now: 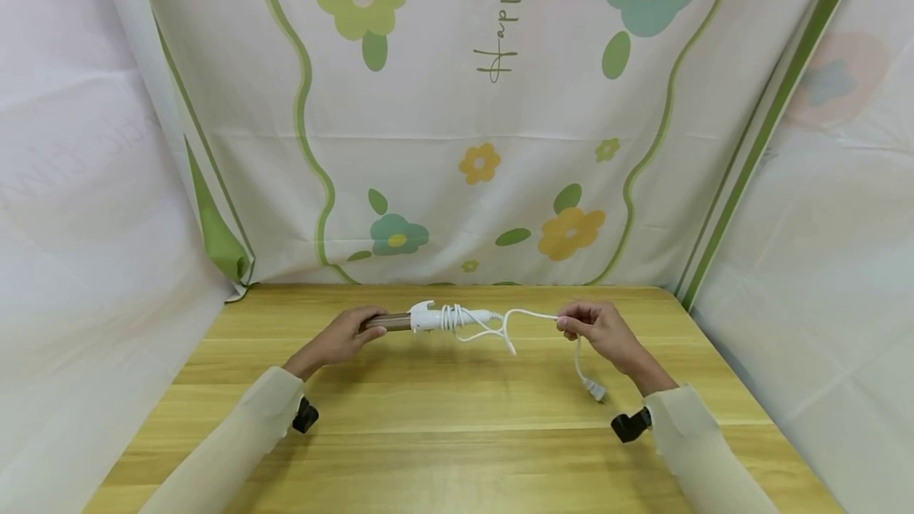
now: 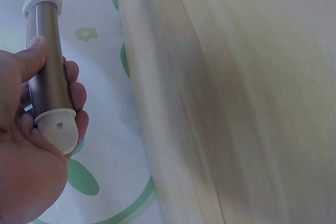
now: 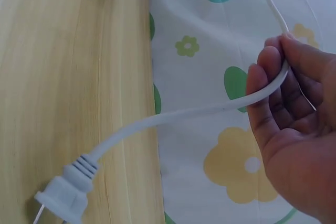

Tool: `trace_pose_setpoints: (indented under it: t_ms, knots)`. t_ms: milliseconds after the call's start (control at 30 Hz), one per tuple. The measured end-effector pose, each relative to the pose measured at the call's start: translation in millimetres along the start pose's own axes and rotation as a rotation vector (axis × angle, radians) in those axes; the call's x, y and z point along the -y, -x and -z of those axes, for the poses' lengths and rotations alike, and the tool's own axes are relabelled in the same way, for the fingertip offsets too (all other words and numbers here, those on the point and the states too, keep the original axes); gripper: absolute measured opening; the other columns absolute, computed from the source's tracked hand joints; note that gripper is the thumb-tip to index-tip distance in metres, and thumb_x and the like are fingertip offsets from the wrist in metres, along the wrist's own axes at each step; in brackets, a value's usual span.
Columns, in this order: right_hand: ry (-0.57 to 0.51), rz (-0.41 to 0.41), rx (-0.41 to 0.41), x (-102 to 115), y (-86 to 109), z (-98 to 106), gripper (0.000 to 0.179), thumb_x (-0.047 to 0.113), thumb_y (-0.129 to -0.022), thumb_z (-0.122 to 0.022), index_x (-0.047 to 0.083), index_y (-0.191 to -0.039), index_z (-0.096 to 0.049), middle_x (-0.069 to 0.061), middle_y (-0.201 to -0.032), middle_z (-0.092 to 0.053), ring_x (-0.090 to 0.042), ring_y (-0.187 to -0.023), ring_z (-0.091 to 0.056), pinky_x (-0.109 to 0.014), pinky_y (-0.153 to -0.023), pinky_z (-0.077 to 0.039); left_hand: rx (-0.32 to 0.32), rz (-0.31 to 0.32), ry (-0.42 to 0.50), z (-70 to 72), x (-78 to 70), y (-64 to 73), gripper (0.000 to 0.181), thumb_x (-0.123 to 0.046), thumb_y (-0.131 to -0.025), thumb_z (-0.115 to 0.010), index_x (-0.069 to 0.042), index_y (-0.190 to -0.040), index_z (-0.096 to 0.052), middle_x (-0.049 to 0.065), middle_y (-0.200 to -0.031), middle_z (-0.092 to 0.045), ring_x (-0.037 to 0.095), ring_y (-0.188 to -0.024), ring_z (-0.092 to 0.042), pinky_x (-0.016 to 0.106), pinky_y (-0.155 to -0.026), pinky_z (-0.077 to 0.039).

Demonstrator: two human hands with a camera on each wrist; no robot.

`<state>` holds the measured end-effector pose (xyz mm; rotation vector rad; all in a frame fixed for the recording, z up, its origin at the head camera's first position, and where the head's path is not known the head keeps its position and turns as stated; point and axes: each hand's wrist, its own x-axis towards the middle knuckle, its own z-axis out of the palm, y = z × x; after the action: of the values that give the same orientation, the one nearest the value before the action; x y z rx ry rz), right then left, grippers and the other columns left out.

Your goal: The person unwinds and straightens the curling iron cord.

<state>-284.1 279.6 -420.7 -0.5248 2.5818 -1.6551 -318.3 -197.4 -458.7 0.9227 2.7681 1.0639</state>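
Note:
A curling iron (image 1: pixel 432 319) with a white handle and a brown-gold barrel (image 2: pixel 48 59) is held level above the table. My left hand (image 1: pixel 350 333) grips it by the barrel, near the pale rounded tip (image 2: pixel 59 129). White cord is wound in several loops around the handle, and a loose loop hangs at its right end. From there the cord (image 1: pixel 530 312) runs to my right hand (image 1: pixel 596 329), which pinches it between thumb and fingers. Below that hand dangles the cord's end with its two-pin plug (image 3: pixel 65 195).
The wooden table (image 1: pixel 443 450) spreads beneath both hands. Behind it hangs a flowered cloth (image 1: pixel 428 133), with pale cloth walls at the left (image 1: pixel 93 205) and right (image 1: pixel 821 260). Each wrist wears a small black camera (image 1: pixel 305 416).

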Motion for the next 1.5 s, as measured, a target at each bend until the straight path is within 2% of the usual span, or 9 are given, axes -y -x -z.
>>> trace_pose_setpoints:
  t_ms: [200, 333, 467, 700, 967, 1067, 1200, 1433, 1500]
  knots:
    - [0.065, -0.043, 0.086, -2, -0.3, -2, 0.024, 0.028, -0.096, -0.066, 0.006, -0.104, -0.071, -0.012, -0.091, -0.068, -0.014, -0.074, -0.063, -0.034, -0.071, -0.055, -0.011, 0.035, 0.012, 2.1, -1.4, -0.1, 0.034, -0.032, -0.102, -0.054, -0.011, -0.128, -0.06, 0.004, -0.108, -0.065, 0.013, -0.083, -0.054, 0.032, -0.074, -0.044]
    - [0.11, -0.059, 0.132, -5, -0.3, -5, 0.022, 0.025, -0.097, -0.064, 0.006, -0.103, -0.072, -0.011, -0.088, -0.067, -0.016, -0.073, -0.062, -0.03, -0.066, -0.053, -0.022, 0.037, 0.006, 4.0, -2.5, 0.4, 0.035, -0.031, -0.102, -0.054, -0.01, -0.129, -0.06, 0.006, -0.111, -0.066, 0.013, -0.086, -0.056, 0.034, -0.077, -0.045]
    - [0.146, -0.071, 0.161, -7, 0.2, -8, 0.019, 0.024, -0.097, -0.064, 0.007, -0.101, -0.072, -0.007, -0.084, -0.066, -0.024, -0.073, -0.061, -0.03, -0.064, -0.052, -0.027, 0.032, 0.013, 6.0, -4.0, 0.9, 0.037, -0.032, -0.102, -0.054, -0.009, -0.13, -0.059, 0.007, -0.111, -0.066, 0.014, -0.086, -0.056, 0.035, -0.077, -0.045]
    - [0.193, -0.095, 0.176, -14, 2.2, -9, 0.017, 0.02, -0.097, -0.064, 0.004, -0.1, -0.072, -0.02, -0.088, -0.065, -0.025, -0.072, -0.059, -0.034, -0.066, -0.053, -0.028, 0.022, 0.027, 7.7, -4.0, 1.3, 0.037, -0.033, -0.101, -0.055, -0.009, -0.129, -0.06, 0.006, -0.109, -0.066, 0.013, -0.083, -0.055, 0.031, -0.074, -0.044]
    - [0.219, -0.137, 0.174, -29, 2.0, -12, 0.023, 0.019, -0.097, -0.064, -0.002, -0.105, -0.071, -0.024, -0.093, -0.067, -0.042, -0.078, -0.06, -0.043, -0.068, -0.054, -0.031, 0.014, 0.02, 7.3, -2.9, 1.5, 0.037, -0.032, -0.101, -0.055, -0.007, -0.128, -0.06, 0.006, -0.108, -0.066, 0.013, -0.081, -0.053, 0.029, -0.072, -0.044]
    - [0.228, -0.138, 0.165, -33, 1.8, -13, 0.022, 0.018, -0.097, -0.064, -0.002, -0.104, -0.07, -0.024, -0.092, -0.067, -0.043, -0.079, -0.06, -0.044, -0.069, -0.054, -0.034, 0.013, 0.019, 6.9, -2.1, 1.5, 0.037, -0.032, -0.101, -0.056, -0.007, -0.128, -0.061, 0.006, -0.107, -0.066, 0.013, -0.081, -0.053, 0.029, -0.072, -0.043]
    - [0.267, -0.131, 0.145, -38, 1.1, -14, 0.018, 0.014, -0.097, -0.064, -0.002, -0.101, -0.071, -0.021, -0.089, -0.068, -0.037, -0.078, -0.062, -0.043, -0.067, -0.054, -0.036, 0.013, 0.022, 6.3, -0.5, 1.5, 0.037, -0.033, -0.101, -0.056, -0.007, -0.127, -0.061, 0.005, -0.107, -0.066, 0.013, -0.08, -0.052, 0.028, -0.071, -0.043]
    - [0.402, -0.084, 0.069, -51, -1.1, -19, 0.01, 0.009, -0.093, -0.067, 0.002, -0.093, -0.073, -0.005, -0.083, -0.069, -0.016, -0.074, -0.06, -0.026, -0.062, -0.051, -0.033, 0.025, 0.04, 5.9, -0.8, 1.6, 0.037, -0.031, -0.101, -0.055, -0.007, -0.128, -0.06, 0.006, -0.109, -0.066, 0.013, -0.08, -0.052, 0.027, -0.07, -0.043]
    - [0.454, -0.08, 0.04, -54, -1.8, -20, 0.007, 0.009, -0.092, -0.069, 0.004, -0.09, -0.074, -0.003, -0.083, -0.069, -0.013, -0.074, -0.059, -0.024, -0.063, -0.048, -0.034, 0.027, 0.041, 5.8, -0.7, 1.6, 0.037, -0.032, -0.101, -0.055, -0.007, -0.128, -0.06, 0.006, -0.109, -0.066, 0.013, -0.08, -0.052, 0.028, -0.07, -0.043]
